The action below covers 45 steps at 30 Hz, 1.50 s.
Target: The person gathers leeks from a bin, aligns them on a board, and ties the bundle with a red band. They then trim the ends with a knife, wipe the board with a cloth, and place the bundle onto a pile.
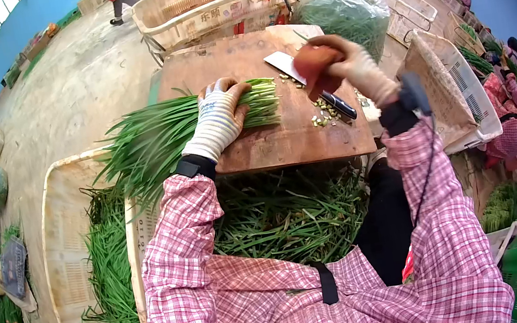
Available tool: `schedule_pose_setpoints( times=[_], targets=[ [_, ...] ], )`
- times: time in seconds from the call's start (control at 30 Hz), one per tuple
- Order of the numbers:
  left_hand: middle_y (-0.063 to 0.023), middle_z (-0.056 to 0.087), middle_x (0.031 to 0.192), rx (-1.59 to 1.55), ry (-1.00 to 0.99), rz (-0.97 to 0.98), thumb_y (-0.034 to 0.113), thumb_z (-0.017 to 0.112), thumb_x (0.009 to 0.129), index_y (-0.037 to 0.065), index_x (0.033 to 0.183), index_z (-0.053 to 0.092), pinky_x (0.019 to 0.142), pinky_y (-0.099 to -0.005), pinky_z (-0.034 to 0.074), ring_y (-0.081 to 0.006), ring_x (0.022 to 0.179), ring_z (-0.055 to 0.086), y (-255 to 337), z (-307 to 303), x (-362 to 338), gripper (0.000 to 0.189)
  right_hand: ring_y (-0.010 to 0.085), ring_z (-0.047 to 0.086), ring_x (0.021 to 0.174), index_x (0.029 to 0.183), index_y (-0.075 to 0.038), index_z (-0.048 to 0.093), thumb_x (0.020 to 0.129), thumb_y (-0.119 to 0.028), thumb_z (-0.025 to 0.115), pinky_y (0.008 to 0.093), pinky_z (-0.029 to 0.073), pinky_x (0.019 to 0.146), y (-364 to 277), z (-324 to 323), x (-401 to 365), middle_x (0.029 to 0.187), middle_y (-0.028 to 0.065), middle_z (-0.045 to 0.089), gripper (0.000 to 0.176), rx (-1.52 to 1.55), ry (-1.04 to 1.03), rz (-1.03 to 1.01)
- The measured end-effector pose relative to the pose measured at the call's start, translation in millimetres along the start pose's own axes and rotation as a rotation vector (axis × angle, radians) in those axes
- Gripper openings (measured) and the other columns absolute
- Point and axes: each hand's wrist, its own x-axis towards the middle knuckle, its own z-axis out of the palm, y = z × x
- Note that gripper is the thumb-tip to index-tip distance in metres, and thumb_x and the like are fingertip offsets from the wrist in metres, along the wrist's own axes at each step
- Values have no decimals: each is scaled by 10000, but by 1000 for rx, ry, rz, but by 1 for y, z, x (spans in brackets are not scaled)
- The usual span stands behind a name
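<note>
Greens: bunch of green stalks [198, 120] across the wooden board [282, 137], cut ends rightward
Left hand [219, 115]: gloved, fingers pressed down on the bunch
Right hand [341, 64]: fingers clamped around the knife [306, 79] handle, blade over cut bits [324, 114]

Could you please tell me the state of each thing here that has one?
cutting board: strewn with cut bits.
stalk bundle: lying across the cutting board, cut ends flush, held by left hand.
knife: gripped by right hand, blade beside the cut ends.
basket: loaded with green stalks.
plastic bag: stuffed with greens.
</note>
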Motion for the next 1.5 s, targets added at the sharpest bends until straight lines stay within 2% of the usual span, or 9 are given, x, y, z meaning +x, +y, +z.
schedule_pose_setpoints(
  times=[0.07,0.3,0.4,0.53,0.7,0.77,1.03,1.3,1.5],
  targets=[
    [-132,582,1217,-23,-10,-14,116,730,809,124,1156,652,1024,-475,401,-379,1181,518,1,-2,-1,356,177,649,1017,1312,-64,606,807,25,659,291,569,847,9,-14,-12,1168,57,661,516,649,83,214],
    [-109,600,1159,-35,62,41,118,730,794,138,1105,668,1065,-525,356,-362,1149,537,2,3,-9,318,247,665,1074,1317,-127,607,831,-7,640,341,548,898,-25,60,10,1211,140,672,501,-124,87,-145],
    [-109,604,1144,45,46,21,119,737,779,126,1101,669,1068,-527,354,-360,1152,539,4,3,-14,329,388,660,994,1207,-97,660,830,-1,576,418,533,836,-29,89,26,1091,224,680,398,-560,-392,20],
    [-104,600,1152,-16,47,47,142,756,766,113,1110,665,1075,-519,350,-352,1166,530,3,1,-13,357,312,713,774,1106,-52,694,813,17,546,403,554,708,-20,44,21,857,210,708,336,-499,-375,370],
    [-114,591,1200,-26,110,-23,208,808,747,112,1178,645,1069,-505,362,-365,1188,518,12,0,-11,470,334,701,688,1175,-60,665,768,18,600,427,557,617,-18,6,-5,786,203,698,420,-536,-293,173],
    [-121,577,1246,21,4,-12,217,818,735,112,1211,627,1080,-511,358,-376,1217,502,12,-4,-13,523,364,688,906,1221,-77,655,747,-47,670,416,552,798,-6,9,-12,987,220,701,475,-851,-544,151],
    [-132,567,1236,42,75,59,177,830,682,94,1156,614,1095,-515,347,-382,1235,486,27,-5,-31,528,377,658,954,1013,-29,708,896,-94,619,421,526,837,-3,74,-24,981,179,690,160,-531,-94,-105],
    [-122,577,1202,26,136,63,162,831,672,95,1141,624,1101,-522,343,-376,1217,502,29,-2,-33,517,227,701,871,1066,-15,719,874,-209,698,353,539,799,44,96,-20,931,142,743,274,42,-106,331],
    [-120,546,1254,9,81,37,209,820,705,106,1194,607,1139,-554,272,-365,1266,461,27,-1,-35,544,227,702,867,1035,-12,714,885,-215,692,349,537,792,42,90,-29,916,145,743,254,-19,37,259]
  ],
)
